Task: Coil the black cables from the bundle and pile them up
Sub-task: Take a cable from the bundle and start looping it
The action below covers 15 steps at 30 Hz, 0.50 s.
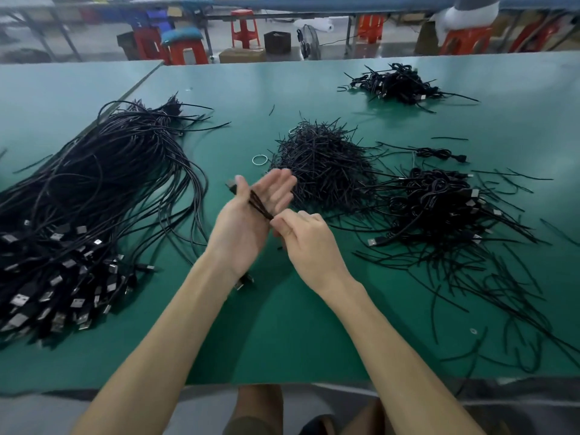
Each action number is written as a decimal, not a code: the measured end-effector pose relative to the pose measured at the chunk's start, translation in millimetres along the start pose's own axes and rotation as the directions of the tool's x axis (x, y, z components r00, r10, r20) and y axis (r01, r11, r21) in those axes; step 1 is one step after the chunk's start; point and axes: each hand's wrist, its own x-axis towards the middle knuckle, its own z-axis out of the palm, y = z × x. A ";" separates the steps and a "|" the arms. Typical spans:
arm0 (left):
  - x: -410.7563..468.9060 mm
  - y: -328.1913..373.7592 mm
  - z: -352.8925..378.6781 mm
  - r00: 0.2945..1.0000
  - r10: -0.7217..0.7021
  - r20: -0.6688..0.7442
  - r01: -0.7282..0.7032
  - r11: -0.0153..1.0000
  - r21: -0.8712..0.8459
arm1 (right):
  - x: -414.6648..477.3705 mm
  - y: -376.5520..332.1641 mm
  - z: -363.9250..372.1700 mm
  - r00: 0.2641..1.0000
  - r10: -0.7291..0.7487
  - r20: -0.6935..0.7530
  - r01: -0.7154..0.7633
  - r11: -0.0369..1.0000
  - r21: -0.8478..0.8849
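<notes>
A big bundle of long black USB cables (94, 183) lies on the left of the green table (282, 324), plugs toward me. My left hand (244, 233) is raised palm-up with straight fingers. One black cable (259, 205) is looped in a few strands across its palm. A plug of it shows behind the thumb, another hangs below the wrist. My right hand (307, 243) pinches the strands at the palm's right edge. A pile of coiled cables (439, 202) sits to the right, and a second coiled pile (395, 84) lies far right.
A heap of short black twist ties (320, 164) lies just beyond my hands, with a rubber band (260, 159) beside it. Loose ties (486, 277) are scattered over the right of the table. Red stools (188, 51) and boxes stand beyond the far edge.
</notes>
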 end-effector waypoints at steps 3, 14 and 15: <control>-5.3 19.3 -3.1 0.997 -0.041 0.060 0.050 0.987 -0.152 | 1.3 -0.2 0.3 1.000 0.027 -0.010 -0.027 0.999 -0.034; -39.7 29.0 -3.6 0.970 -0.090 0.228 -0.239 -0.543 0.805 | 0.0 7.8 7.3 0.990 -0.100 -0.103 0.075 0.972 -0.222; -39.3 30.2 -8.9 0.968 -0.066 0.244 -0.237 -0.566 0.789 | -0.5 9.0 7.2 0.987 -0.099 -0.123 0.070 0.973 -0.221</control>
